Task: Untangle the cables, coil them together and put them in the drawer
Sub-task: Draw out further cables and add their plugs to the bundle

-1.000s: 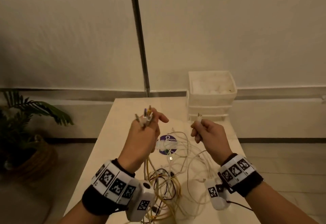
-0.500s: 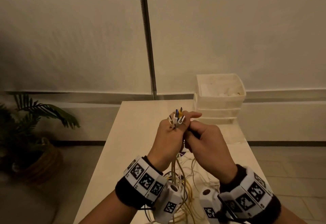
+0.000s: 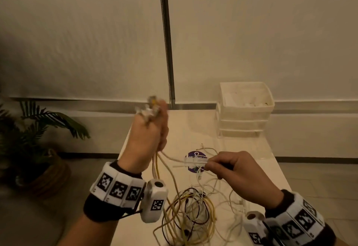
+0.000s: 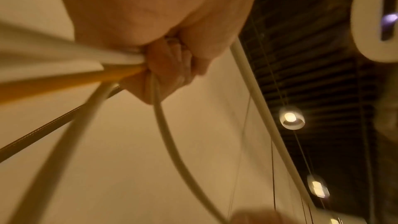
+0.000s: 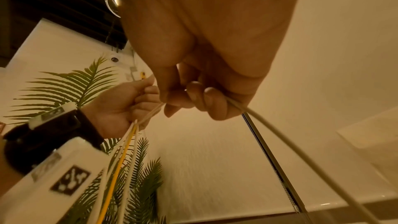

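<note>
My left hand (image 3: 149, 129) is raised above the table and grips a bundle of cable ends (image 3: 150, 108), white and yellow plugs sticking out above the fist. The same grip shows in the left wrist view, where white and yellow cables (image 4: 120, 69) leave the curled fingers. My right hand (image 3: 228, 166) is lower and to the right, pinching one white cable (image 3: 174, 158) that runs taut from the left fist. In the right wrist view that cable (image 5: 269, 123) passes through its curled fingers. The rest of the tangle (image 3: 189, 212), yellow, white and dark cables, lies on the table below. The drawer unit (image 3: 244, 117) stands at the far right.
The white table (image 3: 193, 127) runs away from me; a purple round sticker (image 3: 193, 155) lies at its middle. A potted palm (image 3: 38, 129) stands on the floor to the left. A metal pole (image 3: 166, 38) runs up the wall behind the table.
The hands came together, then parted. My left hand has risen with the plug bundle; my right hand has slid down and right along one white cable, drawing it out.
</note>
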Tool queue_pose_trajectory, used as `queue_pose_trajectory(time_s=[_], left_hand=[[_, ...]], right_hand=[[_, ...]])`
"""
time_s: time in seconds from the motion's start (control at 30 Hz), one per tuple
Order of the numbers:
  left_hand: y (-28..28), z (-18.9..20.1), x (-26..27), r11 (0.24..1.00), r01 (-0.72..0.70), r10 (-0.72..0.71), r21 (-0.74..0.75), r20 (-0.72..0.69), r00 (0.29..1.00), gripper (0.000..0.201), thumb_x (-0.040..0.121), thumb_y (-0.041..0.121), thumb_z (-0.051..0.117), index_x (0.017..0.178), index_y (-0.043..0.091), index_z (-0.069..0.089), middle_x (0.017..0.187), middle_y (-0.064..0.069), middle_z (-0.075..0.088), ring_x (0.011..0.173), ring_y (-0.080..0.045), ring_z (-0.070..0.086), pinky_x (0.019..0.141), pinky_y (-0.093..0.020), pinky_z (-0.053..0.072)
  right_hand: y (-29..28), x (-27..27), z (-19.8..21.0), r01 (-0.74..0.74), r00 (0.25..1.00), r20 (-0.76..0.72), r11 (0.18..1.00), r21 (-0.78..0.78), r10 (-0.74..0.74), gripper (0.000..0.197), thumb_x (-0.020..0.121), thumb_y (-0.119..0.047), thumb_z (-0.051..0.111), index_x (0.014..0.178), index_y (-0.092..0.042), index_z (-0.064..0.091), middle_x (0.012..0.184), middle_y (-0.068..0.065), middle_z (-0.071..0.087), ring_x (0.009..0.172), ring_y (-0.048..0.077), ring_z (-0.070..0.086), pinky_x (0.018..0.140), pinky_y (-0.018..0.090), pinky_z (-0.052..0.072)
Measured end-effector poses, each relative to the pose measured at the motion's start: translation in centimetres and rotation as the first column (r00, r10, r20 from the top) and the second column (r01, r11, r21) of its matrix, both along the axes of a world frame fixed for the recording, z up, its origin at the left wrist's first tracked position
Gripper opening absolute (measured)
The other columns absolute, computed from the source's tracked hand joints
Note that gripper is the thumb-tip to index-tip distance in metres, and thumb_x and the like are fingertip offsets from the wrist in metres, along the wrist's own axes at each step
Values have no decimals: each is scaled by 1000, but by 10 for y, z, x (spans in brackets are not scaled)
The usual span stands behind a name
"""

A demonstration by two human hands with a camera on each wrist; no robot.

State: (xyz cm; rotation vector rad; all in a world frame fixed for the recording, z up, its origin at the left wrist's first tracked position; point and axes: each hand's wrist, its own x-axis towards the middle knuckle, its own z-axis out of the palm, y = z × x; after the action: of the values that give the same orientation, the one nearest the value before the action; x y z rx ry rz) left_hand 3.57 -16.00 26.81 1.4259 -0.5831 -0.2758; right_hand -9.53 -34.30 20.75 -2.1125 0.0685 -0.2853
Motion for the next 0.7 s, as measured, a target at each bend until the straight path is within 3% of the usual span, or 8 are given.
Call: queue_pose_trajectory(time_s=[0.1, 0.17, 0.23, 0.33, 0.43, 0.53, 0.6, 0.7], left_hand=[[-11, -21, -17, 921, 47, -178, 386, 312, 933, 10, 90, 18, 67, 82, 23, 71, 73, 9, 71, 64, -3, 64, 59, -26, 52], [-16, -36, -26, 820, 63, -332, 569, 383, 862, 13, 84, 17, 59, 84, 20, 72, 77, 5, 72, 69, -12, 64, 68, -41, 51], [-16, -43, -27, 809, 109, -373, 578, 361, 855, 17, 82, 13, 54, 82, 16, 71, 65, 7, 66, 58, -15, 54, 59, -45, 45], [-13, -41, -24, 776, 171, -424, 607, 302, 854, 23, 88, 8, 62, 73, 24, 69, 52, 15, 57, 50, -4, 44, 53, -27, 34], [-5, -39, -22, 719, 146, -482, 680, 335, 810, 19, 87, 15, 64, 70, 13, 71, 58, -3, 63, 51, -12, 48, 54, -35, 39], [8, -33, -9, 745, 12, -391, 667, 422, 818, 19, 86, 16, 61, 71, 11, 70, 60, -3, 65, 54, -20, 54, 55, -40, 45], [20, -26, 5, 788, -129, -219, 602, 470, 855, 18, 86, 12, 58, 73, 9, 70, 60, -1, 65, 53, -13, 55, 53, -31, 45], [36, -21, 18, 772, -340, 37, 536, 496, 867, 17, 90, 4, 59, 76, 1, 68, 53, 2, 55, 46, -5, 42, 44, -19, 28]], right_hand=[[0, -1, 5, 8, 999, 42, 1000, -30, -7, 12, 88, -22, 67, 82, -20, 77, 64, -17, 65, 60, 4, 59, 58, 13, 40], [0, -2, 12, 10, 998, 69, 999, -31, -8, 12, 89, -25, 66, 83, -22, 77, 64, -16, 65, 59, 9, 57, 56, 22, 42], [-2, -4, 16, 0, 997, 77, 1000, -18, 2, 20, 85, -39, 64, 83, -23, 77, 66, -11, 66, 60, 15, 58, 58, 31, 44], [-7, -6, 14, 0, 999, 35, 999, -35, 2, 13, 86, -31, 67, 79, -26, 77, 67, -11, 67, 61, 14, 59, 61, 33, 48], [-10, -10, 11, -9, 1000, -14, 1000, -24, 8, 8, 84, -23, 71, 79, -25, 78, 68, -12, 69, 63, 7, 62, 62, 25, 51], [-16, -13, 11, 6, 1000, -19, 1000, -15, -6, 9, 85, -25, 70, 83, -23, 78, 70, -5, 71, 63, 8, 63, 64, 26, 52], [-23, -15, 12, 58, 998, -18, 998, -4, -58, 11, 87, -24, 68, 83, -22, 78, 67, -3, 70, 59, 5, 60, 59, 20, 48], [-29, -18, 11, 101, 994, -50, 995, 5, -101, 15, 89, -21, 65, 81, -22, 78, 64, 3, 67, 54, 0, 53, 54, 13, 41]])
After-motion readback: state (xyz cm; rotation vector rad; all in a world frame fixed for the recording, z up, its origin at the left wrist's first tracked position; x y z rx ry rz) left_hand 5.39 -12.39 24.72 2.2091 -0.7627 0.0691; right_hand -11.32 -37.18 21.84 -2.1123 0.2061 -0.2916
